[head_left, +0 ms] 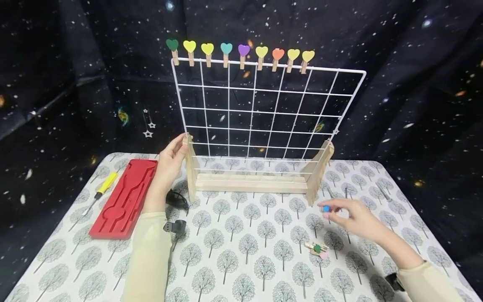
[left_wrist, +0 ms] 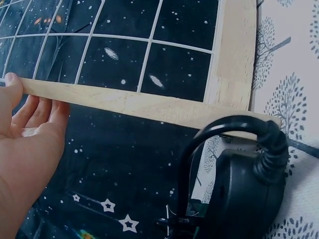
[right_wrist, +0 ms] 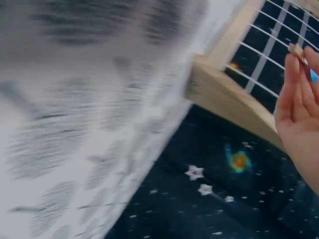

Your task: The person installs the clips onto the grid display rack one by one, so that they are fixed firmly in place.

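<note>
A white wire grid point(head_left: 254, 100) stands in a wooden frame point(head_left: 250, 183), with several heart-topped clothespins point(head_left: 243, 52) clipped along its top bar. My left hand point(head_left: 170, 163) grips the upper end of the frame's left post; in the left wrist view the thumb lies on one side of the wood point(left_wrist: 119, 99) and fingers on the other. Beside the right post, my right hand point(head_left: 351, 216) pinches a small clothespin with a blue top point(head_left: 326, 208), its wooden end point(right_wrist: 296, 50) showing past the fingertips. A small pile of clothespins point(head_left: 317, 248) lies on the cloth below that hand.
On the left of the table point(head_left: 234, 272) are a red molded tray point(head_left: 120, 201) and a yellow-handled screwdriver point(head_left: 103, 188). A black cable point(head_left: 177, 201) lies by my left forearm. Thin metal tools point(head_left: 384, 191) lie at the right. A dark starry curtain point(head_left: 75, 84) hangs behind.
</note>
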Action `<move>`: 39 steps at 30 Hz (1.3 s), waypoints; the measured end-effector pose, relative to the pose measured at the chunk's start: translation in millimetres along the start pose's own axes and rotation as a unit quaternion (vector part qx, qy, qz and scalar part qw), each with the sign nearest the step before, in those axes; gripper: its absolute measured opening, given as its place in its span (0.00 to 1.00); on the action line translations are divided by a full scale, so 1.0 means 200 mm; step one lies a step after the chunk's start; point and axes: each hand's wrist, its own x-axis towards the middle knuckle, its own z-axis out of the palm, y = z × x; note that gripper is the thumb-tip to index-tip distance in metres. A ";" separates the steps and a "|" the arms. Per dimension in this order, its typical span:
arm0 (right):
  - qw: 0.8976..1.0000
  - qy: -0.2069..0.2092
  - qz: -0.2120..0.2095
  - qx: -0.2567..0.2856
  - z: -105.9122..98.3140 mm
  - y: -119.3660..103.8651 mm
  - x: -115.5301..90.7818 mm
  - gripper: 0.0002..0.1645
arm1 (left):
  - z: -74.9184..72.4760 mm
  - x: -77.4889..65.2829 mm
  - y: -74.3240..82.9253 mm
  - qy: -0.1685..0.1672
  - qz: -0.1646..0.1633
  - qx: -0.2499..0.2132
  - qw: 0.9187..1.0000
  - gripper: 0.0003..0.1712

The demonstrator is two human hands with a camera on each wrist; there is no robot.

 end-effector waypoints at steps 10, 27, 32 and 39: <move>0.988 0.143 -0.034 0.053 -0.25 -0.33 0.35 0.18 | 0.01 -0.04 0.09 -0.008 -0.007 -0.003 1.000 0.27; 0.919 0.362 -0.147 0.056 -0.76 -0.61 0.87 0.11 | 0.04 -0.07 0.12 -0.014 0.009 0.007 1.000 0.27; 0.930 0.359 -0.074 0.007 -0.82 -0.63 0.96 0.11 | 0.03 -0.06 0.12 -0.009 0.010 0.014 1.000 0.26; 0.931 0.358 -0.071 -0.028 -0.80 -0.66 1.01 0.12 | 0.02 -0.04 0.11 -0.002 0.018 0.014 1.000 0.26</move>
